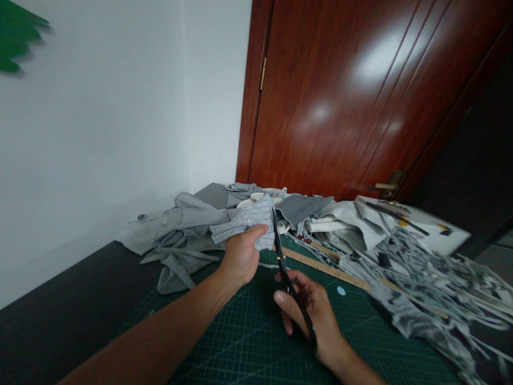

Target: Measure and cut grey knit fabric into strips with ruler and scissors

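Observation:
A light grey ribbed fabric piece (244,218) is pinched in my left hand (242,255), raised above the green cutting mat (232,331). Black scissors (285,270) are in my right hand (310,307), with fingers around the handles. The blades point up and away, along the right edge of the fabric; whether they are parted is hard to tell. Part of the handle loops is hidden by my right hand. A wooden ruler (324,267) lies on the mat just beyond my right hand.
Crumpled grey fabric (180,262) lies at the left, and more cloth (304,208) stretches along the back. A heap of thin fabric strips (425,272) covers the right side. A white box (449,240) stands behind it. A small pale disc (341,291) rests on the mat.

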{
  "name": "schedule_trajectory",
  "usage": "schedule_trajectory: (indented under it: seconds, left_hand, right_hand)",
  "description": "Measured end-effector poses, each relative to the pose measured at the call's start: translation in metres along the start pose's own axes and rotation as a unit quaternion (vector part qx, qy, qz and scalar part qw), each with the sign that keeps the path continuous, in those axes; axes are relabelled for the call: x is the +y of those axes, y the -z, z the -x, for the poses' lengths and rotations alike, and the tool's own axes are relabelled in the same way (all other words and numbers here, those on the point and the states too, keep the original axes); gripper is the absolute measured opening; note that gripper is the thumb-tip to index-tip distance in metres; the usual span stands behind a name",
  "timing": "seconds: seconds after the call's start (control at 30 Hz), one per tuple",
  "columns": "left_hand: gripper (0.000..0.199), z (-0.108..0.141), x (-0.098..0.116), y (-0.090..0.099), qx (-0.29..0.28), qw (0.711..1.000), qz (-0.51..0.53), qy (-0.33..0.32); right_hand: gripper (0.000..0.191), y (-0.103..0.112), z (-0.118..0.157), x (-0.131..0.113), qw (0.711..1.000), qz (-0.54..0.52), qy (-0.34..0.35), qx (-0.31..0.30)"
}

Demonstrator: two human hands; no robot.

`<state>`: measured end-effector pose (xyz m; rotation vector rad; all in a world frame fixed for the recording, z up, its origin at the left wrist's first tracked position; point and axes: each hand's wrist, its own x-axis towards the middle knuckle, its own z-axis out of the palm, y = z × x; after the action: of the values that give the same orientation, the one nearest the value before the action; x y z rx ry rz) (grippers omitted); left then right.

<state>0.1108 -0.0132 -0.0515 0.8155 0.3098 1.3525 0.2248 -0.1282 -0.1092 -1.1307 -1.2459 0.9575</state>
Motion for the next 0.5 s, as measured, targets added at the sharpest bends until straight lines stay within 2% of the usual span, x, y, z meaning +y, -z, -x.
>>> schedule_trajectory:
  seconds: [0.5]
  left_hand:
    - [0.028,0.0012,0.0021,-0.0027,-0.003,1.000,0.010,0.000]
  right_hand:
    - [0.058,-0.0021,-0.0002,-0.0012,1.000,0.015,-0.011,0.006]
